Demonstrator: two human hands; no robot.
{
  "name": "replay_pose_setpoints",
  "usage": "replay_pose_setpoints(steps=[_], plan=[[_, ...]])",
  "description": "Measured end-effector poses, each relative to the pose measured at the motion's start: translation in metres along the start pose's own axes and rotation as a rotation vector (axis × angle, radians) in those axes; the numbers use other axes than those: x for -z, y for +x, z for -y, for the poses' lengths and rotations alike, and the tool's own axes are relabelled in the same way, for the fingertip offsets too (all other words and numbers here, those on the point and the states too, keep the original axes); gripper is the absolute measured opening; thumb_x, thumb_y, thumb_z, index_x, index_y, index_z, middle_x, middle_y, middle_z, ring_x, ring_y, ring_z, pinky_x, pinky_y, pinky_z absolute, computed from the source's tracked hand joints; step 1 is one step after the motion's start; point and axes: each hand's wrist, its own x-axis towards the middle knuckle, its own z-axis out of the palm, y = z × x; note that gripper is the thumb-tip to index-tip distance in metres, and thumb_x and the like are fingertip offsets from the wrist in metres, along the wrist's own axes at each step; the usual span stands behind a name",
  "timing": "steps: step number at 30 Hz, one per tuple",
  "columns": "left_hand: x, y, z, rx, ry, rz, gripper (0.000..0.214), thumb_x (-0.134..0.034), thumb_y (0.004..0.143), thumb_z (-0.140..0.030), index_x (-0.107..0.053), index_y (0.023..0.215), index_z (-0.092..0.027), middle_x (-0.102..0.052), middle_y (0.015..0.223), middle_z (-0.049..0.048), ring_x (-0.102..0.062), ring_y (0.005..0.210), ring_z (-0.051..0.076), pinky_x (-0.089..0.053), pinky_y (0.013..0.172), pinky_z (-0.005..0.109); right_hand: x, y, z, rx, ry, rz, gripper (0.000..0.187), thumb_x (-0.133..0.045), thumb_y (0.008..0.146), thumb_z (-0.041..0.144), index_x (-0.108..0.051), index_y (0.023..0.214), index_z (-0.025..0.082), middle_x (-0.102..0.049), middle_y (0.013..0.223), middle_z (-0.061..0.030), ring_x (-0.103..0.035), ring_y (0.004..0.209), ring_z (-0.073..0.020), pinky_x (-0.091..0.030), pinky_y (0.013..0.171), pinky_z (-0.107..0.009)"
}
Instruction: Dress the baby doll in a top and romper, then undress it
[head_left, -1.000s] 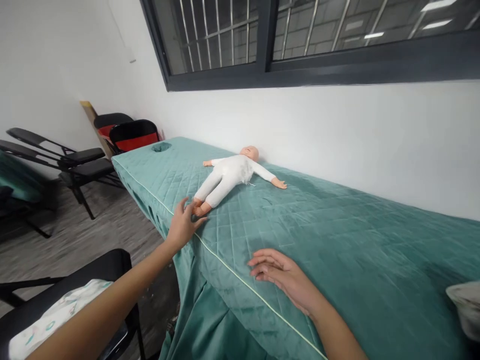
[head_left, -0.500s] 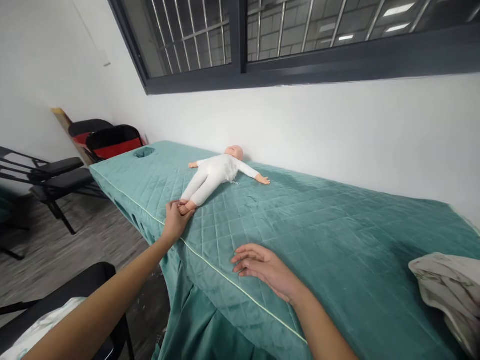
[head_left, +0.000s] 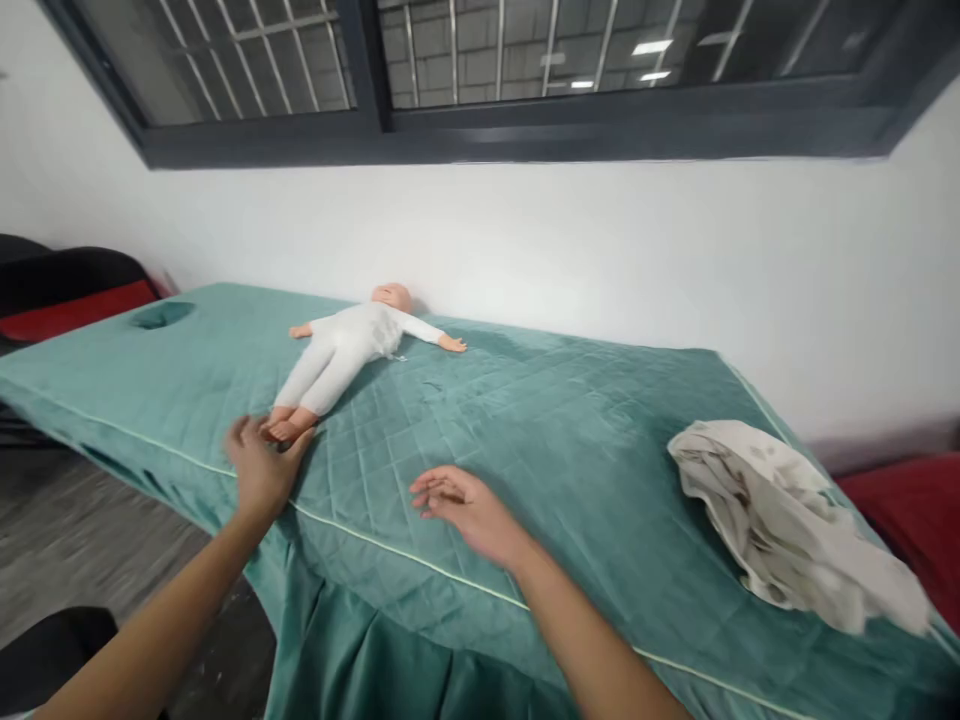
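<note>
A baby doll [head_left: 341, 350] in a white suit lies on its back on a teal quilted bed cover [head_left: 540, 440], head toward the wall, arms spread. My left hand [head_left: 260, 468] is closed around the doll's feet near the bed's front edge. My right hand [head_left: 465, 505] hovers flat just above the cover, fingers stretched out and apart, holding nothing, to the right of the doll's legs.
A crumpled whitish cloth [head_left: 780, 520] lies on the right end of the bed. A white wall and a barred window [head_left: 480, 70] run behind. Dark chairs with red [head_left: 67, 290] stand at the far left; a red surface [head_left: 915, 515] shows at the right.
The view has swung right, bringing the crumpled cloth fully into sight. My left hand reached the doll's feet and closed on them; the doll has shifted slightly toward the edge.
</note>
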Motion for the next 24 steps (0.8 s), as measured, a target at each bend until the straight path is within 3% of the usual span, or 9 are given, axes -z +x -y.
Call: replay_pose_setpoints(steps=[3,6,9,11,14,16,18,21,24], plan=[[0.0,-0.024,-0.019,-0.207,0.063,-0.132,0.066,-0.067,0.083,-0.048,-0.038,0.137,-0.025,-0.03,0.159,0.0099,-0.028,0.148,0.037,-0.028,0.12,0.061,0.019,-0.031,0.004,0.198,-0.251,-0.268,0.019,-0.054,0.09,0.024,-0.069,0.101,0.026,-0.071,0.108,-0.0043,-0.065,0.103,-0.0206,-0.05,0.096,-0.039],[-0.006,-0.058,-0.06,-0.443,0.013,-0.043,0.062,-0.063,0.089,-0.042,-0.035,0.142,-0.026,-0.028,0.159,0.0125,-0.029,0.149,0.035,-0.031,0.12,0.059,0.06,-0.08,0.02,0.364,-0.55,-0.517,0.025,-0.047,0.092,0.018,-0.068,0.103,0.027,-0.07,0.112,-0.0057,-0.064,0.108,-0.0221,-0.049,0.099,-0.039],[-0.02,-0.093,-0.122,-0.548,-0.11,0.056,0.054,-0.061,0.091,-0.037,-0.041,0.139,-0.021,-0.029,0.157,0.0171,-0.033,0.147,0.035,-0.036,0.118,0.057,0.112,-0.136,0.047,0.44,-1.0,-0.741,0.027,-0.049,0.092,0.019,-0.064,0.115,0.025,-0.066,0.126,-0.01,-0.058,0.12,-0.0257,-0.04,0.11,-0.046],[-0.032,-0.111,-0.166,-0.609,-0.187,0.155,0.049,-0.059,0.092,-0.035,-0.044,0.137,-0.021,-0.031,0.156,0.0181,-0.034,0.146,0.035,-0.039,0.115,0.056,0.146,-0.17,0.067,0.418,-1.313,-0.91,0.031,-0.053,0.092,0.027,-0.061,0.121,0.021,-0.061,0.133,-0.015,-0.053,0.128,-0.0304,-0.036,0.112,-0.051],[-0.05,-0.127,-0.223,-0.724,-0.275,0.318,0.044,-0.055,0.095,-0.032,-0.046,0.137,-0.021,-0.04,0.151,0.0179,-0.038,0.144,0.034,-0.039,0.115,0.055,0.188,-0.209,0.088,0.141,-1.641,-1.156,0.05,-0.053,0.091,0.044,-0.055,0.13,0.013,-0.055,0.14,-0.0233,-0.046,0.133,-0.0409,-0.034,0.109,-0.06],[-0.061,-0.13,-0.25,-0.746,-0.305,0.392,0.041,-0.052,0.096,-0.032,-0.049,0.136,-0.022,-0.044,0.15,0.0173,-0.042,0.141,0.033,-0.042,0.113,0.055,0.21,-0.223,0.094,-0.156,-1.641,-1.174,0.054,-0.053,0.088,0.051,-0.058,0.126,0.013,-0.062,0.13,-0.0246,-0.057,0.119,-0.0432,-0.044,0.096,-0.059],[-0.069,-0.131,-0.266,-0.744,-0.329,0.447,0.039,-0.051,0.097,-0.033,-0.051,0.135,-0.023,-0.047,0.148,0.0161,-0.047,0.137,0.033,-0.045,0.11,0.054,0.226,-0.227,0.096,-0.323,-1.539,-1.159,0.05,-0.053,0.086,0.051,-0.062,0.12,0.014,-0.068,0.115,-0.0222,-0.065,0.102,-0.0399,-0.05,0.082,-0.051],[-0.074,-0.131,-0.273,-0.709,-0.35,0.504,0.038,-0.05,0.097,-0.036,-0.053,0.133,-0.023,-0.054,0.142,0.0146,-0.054,0.13,0.031,-0.047,0.107,0.052,0.23,-0.213,0.095,-0.226,-1.432,-1.179,0.044,-0.053,0.083,0.045,-0.065,0.114,0.017,-0.072,0.105,-0.0178,-0.067,0.093,-0.035,-0.049,0.076,-0.044],[-0.07,-0.131,-0.27,-0.683,-0.398,0.541,0.038,-0.049,0.099,-0.039,-0.054,0.133,-0.022,-0.06,0.136,0.0135,-0.057,0.126,0.029,-0.046,0.107,0.05,0.208,-0.176,0.096,-0.045,-1.292,-1.052,0.034,-0.056,0.08,0.042,-0.068,0.103,0.019,-0.073,0.088,-0.0106,-0.066,0.077,-0.0274,-0.049,0.07,-0.038]])
